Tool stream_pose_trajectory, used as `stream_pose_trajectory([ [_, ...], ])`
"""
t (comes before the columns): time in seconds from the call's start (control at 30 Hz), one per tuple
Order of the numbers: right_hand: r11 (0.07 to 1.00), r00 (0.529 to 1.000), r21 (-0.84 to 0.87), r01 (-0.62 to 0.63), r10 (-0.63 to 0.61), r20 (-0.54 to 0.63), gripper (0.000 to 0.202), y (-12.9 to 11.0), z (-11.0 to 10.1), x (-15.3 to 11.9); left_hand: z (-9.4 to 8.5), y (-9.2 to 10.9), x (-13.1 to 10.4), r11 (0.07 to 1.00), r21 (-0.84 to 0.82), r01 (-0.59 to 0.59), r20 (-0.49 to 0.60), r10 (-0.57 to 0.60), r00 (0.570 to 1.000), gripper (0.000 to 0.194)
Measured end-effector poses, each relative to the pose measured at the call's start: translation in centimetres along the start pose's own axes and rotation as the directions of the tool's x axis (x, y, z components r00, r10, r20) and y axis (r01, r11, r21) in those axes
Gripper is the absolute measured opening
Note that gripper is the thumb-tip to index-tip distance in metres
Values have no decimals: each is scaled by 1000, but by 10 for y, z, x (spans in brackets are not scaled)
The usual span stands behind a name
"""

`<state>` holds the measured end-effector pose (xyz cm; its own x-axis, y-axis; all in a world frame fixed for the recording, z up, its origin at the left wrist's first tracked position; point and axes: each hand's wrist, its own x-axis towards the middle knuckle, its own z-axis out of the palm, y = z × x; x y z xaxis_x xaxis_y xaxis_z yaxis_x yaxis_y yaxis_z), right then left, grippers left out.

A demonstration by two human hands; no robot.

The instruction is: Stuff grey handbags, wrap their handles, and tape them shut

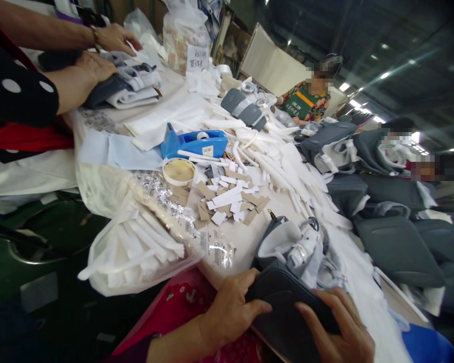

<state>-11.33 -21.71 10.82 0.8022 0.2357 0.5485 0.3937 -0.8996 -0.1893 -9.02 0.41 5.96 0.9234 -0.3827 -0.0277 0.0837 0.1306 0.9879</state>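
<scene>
A dark grey bag (283, 302) with a smooth padded face is in both my hands at the table's near edge. My left hand (232, 310) grips its left side, thumb on the front face and fingers bent behind the edge. On the opposite side my right hand (340, 325) is curled over the bag, thumb and fingers pressing its face. White wrapping and bundled straps (306, 252) stick out behind the bag's top edge. Just beyond lie small white and brown card scraps (230, 196).
A blue tape dispenser (194, 143) and a round tub (178, 171) stand mid-table. White strips (265, 151) cover the back and right. A plastic bag of strips (136, 252) hangs at the near edge. Dark bags (397, 247) pile up right. A co-worker's hands (94, 68) handle another bag at left.
</scene>
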Motion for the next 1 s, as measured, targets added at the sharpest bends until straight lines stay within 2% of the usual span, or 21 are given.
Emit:
stream_pose_trajectory([
  [0.1, 999, 999, -10, -39, 39, -26, 25, 4, 0, 4, 3, 1, 9, 999, -24, -22, 10, 22, 1000, 22],
  [0.2, 998, 998, -9, -62, 62, -33, 24, 8, 0, 7, 2, 3, 16, 998, -20, -52, 75, 53, 996, 28],
  [0.27, 997, 997, 10, -78, 78, -24, 24, 9, 1, 7, -2, 4, 20, 994, -15, -108, 101, 109, 989, 22],
  [0.37, 997, 996, 31, -75, 76, -40, 23, 9, 1, 6, -9, 6, 27, 973, -19, -230, 3, 230, 973, 28],
  [0.43, 997, 996, 39, -68, 70, -53, 23, 8, 1, 5, -13, 6, 34, 963, -64, -263, -65, 259, 964, 27],
  [0.5, 997, 996, 42, -62, 64, -61, 23, 8, 0, 5, -13, 6, 44, 971, -119, -208, -37, 205, 978, 35],
  [0.57, 998, 996, 41, -57, 60, -68, 23, 8, 0, 6, -10, 5, 56, 981, -153, -123, 51, 132, 990, 39],
  [0.63, 998, 996, 42, -52, 55, -75, 23, 9, 0, 6, -5, 3, 67, 979, -194, -68, 126, 93, 988, 32],
  [0.73, 998, 996, 57, -40, 44, -83, 22, 10, 2, 7, 1, 1, 78, 964, -267, -9, 147, 50, 988, 15],
  [0.8, 997, 995, 70, -34, 40, -94, 22, 10, 3, 9, 1, 3, 80, 973, -231, -17, 118, 46, 992, 11],
  [0.93, 996, 994, 78, -41, 48, -96, 21, 8, 1, 12, -5, 19, 76, 973, 56, -222, -3, 223, 975, 8],
  [1.0, 996, 994, 78, -53, 60, -92, 21, 7, -1, 14, -5, 28, 74, 980, -13, -199, 48, 199, 979, 22],
])
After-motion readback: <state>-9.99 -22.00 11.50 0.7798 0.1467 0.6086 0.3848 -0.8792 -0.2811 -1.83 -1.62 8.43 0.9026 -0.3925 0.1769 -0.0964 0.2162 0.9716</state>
